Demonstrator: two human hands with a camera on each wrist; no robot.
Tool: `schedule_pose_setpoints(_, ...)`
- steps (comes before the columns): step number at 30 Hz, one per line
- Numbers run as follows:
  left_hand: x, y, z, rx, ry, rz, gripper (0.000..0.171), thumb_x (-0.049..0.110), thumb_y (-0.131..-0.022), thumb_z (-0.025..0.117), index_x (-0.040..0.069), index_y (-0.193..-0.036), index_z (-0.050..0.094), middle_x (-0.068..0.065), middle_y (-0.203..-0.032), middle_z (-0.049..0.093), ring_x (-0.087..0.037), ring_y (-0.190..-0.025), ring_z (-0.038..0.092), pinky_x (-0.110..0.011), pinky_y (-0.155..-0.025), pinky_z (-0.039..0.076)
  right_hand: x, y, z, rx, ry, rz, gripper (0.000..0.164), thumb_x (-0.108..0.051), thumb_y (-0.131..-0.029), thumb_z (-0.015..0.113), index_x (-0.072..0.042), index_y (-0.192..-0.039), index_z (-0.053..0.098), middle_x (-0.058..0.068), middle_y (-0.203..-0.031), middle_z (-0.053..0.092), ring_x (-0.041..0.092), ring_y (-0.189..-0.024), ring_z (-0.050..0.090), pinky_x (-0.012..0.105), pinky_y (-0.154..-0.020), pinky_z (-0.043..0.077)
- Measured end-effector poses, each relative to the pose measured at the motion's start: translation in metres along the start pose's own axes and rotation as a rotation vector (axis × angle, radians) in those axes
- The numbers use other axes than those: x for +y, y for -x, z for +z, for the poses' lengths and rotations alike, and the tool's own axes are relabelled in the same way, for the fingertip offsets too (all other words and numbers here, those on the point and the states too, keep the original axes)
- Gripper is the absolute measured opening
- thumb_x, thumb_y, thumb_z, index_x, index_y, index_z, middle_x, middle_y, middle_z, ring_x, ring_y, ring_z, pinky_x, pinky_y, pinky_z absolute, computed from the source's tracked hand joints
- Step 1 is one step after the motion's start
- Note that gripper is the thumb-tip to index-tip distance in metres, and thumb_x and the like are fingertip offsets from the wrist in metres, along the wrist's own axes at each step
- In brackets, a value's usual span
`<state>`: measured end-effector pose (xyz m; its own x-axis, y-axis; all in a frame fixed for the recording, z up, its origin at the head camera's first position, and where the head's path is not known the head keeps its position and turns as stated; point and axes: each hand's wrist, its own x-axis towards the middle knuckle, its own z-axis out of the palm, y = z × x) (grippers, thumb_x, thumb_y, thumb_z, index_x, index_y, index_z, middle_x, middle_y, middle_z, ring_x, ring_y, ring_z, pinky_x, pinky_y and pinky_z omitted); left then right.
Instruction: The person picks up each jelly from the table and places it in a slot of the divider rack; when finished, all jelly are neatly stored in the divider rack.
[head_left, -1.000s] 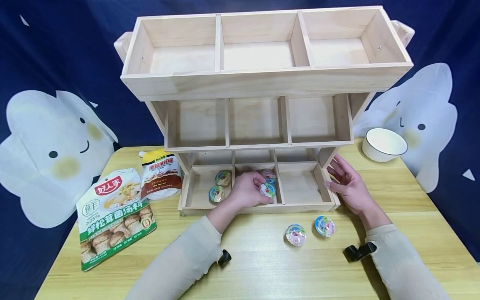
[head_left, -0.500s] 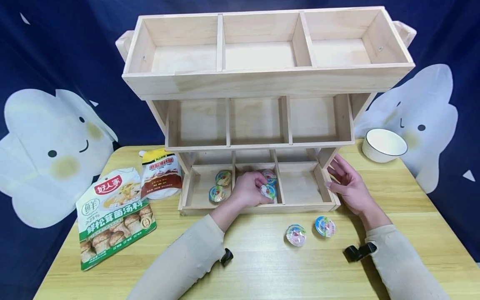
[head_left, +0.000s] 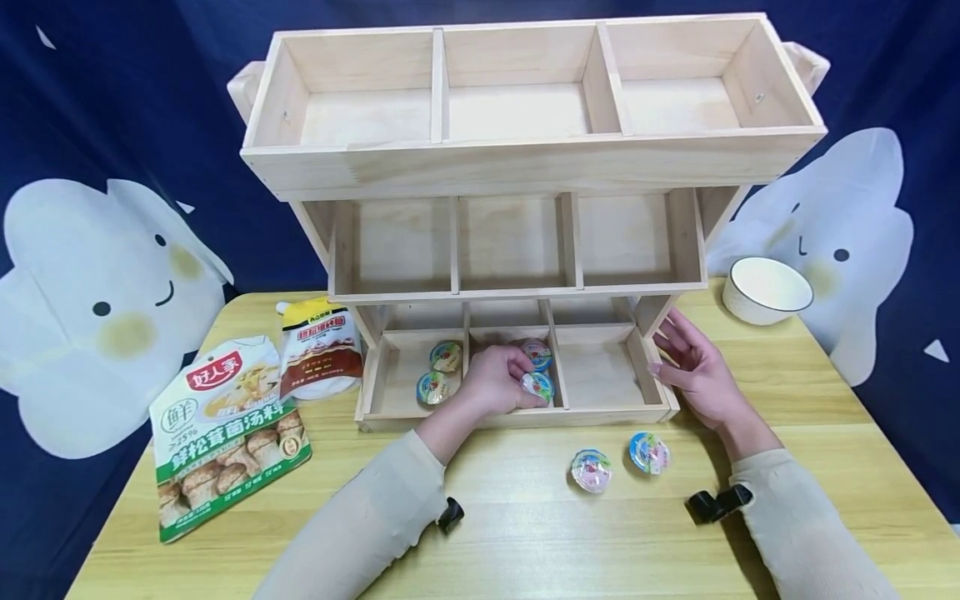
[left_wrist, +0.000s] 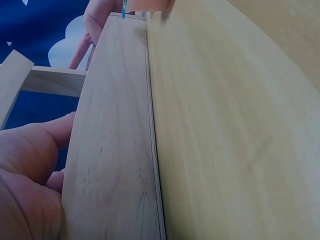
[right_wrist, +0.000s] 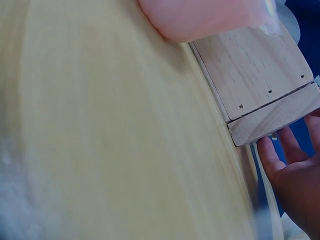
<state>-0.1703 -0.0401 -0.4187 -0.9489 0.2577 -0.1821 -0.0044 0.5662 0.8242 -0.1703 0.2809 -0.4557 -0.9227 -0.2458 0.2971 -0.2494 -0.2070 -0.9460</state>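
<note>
My left hand reaches over the front board of the wooden rack's bottom tier and pinches a small jelly cup in the middle compartment. Right behind it lies another jelly cup. In the left compartment are two more, a rear jelly cup and a front jelly cup. My right hand rests against the rack's right end, fingers extended along its outside; the right wrist view shows these fingers beside the end board. Two jelly cups lie on the table, one pink-lidded, one blue-and-pink.
Above stand the rack's middle tier and top tier, each split into three compartments. Left of the rack lie a green-and-white mushroom soup packet and a brown-and-yellow pouch. A white bowl stands at the back right.
The pinched jelly cup has shifted very slightly to the right in the middle compartment. Both hands otherwise keep their places.
</note>
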Motion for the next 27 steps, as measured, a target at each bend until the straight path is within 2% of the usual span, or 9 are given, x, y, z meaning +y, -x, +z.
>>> schedule_pose_setpoints(6, 0.000, 0.001, -0.002, -0.005, 0.033, -0.004, 0.044, 0.016, -0.060, 0.097, 0.010, -0.094, 0.069, 0.001, -0.085, 0.063, -0.016, -0.077, 0.060, -0.030, -0.071, 0.051, 0.000, 0.000, 0.000, -0.006, -0.015, -0.006, 0.090, 0.034, -0.080, 0.048, -0.004, -0.158, 0.022, 0.025, -0.155, 0.030, 0.021, -0.133, 0.046, 0.028, -0.103, 0.043)
schedule_pose_setpoints(12, 0.000, 0.004, -0.004, -0.005, 0.075, 0.043, 0.048, 0.011, -0.061, 0.096, 0.004, -0.100, 0.069, -0.002, -0.089, 0.064, -0.017, -0.081, 0.061, -0.029, -0.075, 0.053, 0.000, 0.000, 0.000, -0.005, -0.014, -0.004, 0.090, 0.034, -0.080, 0.049, -0.004, -0.158, 0.023, 0.024, -0.155, 0.032, 0.020, -0.133, 0.046, 0.027, -0.104, 0.042)
schedule_pose_setpoints(16, 0.001, 0.008, -0.006, 0.037, 0.123, 0.099, 0.051, 0.007, -0.064, 0.094, 0.000, -0.107, 0.068, -0.007, -0.097, 0.066, -0.022, -0.089, 0.062, -0.029, -0.080, 0.053, 0.000, 0.000, 0.000, -0.003, -0.014, -0.003, 0.090, 0.034, -0.080, 0.049, -0.004, -0.158, 0.023, 0.025, -0.155, 0.031, 0.021, -0.134, 0.046, 0.027, -0.104, 0.042)
schedule_pose_setpoints(20, 0.003, 0.011, -0.009, 0.083, 0.151, 0.126, 0.050, 0.005, -0.066, 0.092, 0.000, -0.110, 0.069, -0.010, -0.100, 0.068, -0.027, -0.094, 0.064, -0.031, -0.083, 0.054, 0.000, -0.001, -0.001, -0.006, -0.020, -0.001, 0.091, 0.035, -0.080, 0.048, -0.005, -0.158, 0.023, 0.024, -0.156, 0.031, 0.021, -0.134, 0.045, 0.028, -0.103, 0.043)
schedule_pose_setpoints(27, 0.004, 0.018, -0.009, 0.093, 0.203, 0.164, 0.050, 0.003, -0.068, 0.090, -0.002, -0.112, 0.067, -0.014, -0.105, 0.067, -0.031, -0.099, 0.063, -0.034, -0.087, 0.054, 0.001, 0.000, -0.001, -0.007, -0.021, 0.007, 0.091, 0.034, -0.080, 0.048, -0.006, -0.158, 0.023, 0.022, -0.156, 0.032, 0.022, -0.135, 0.045, 0.028, -0.102, 0.044)
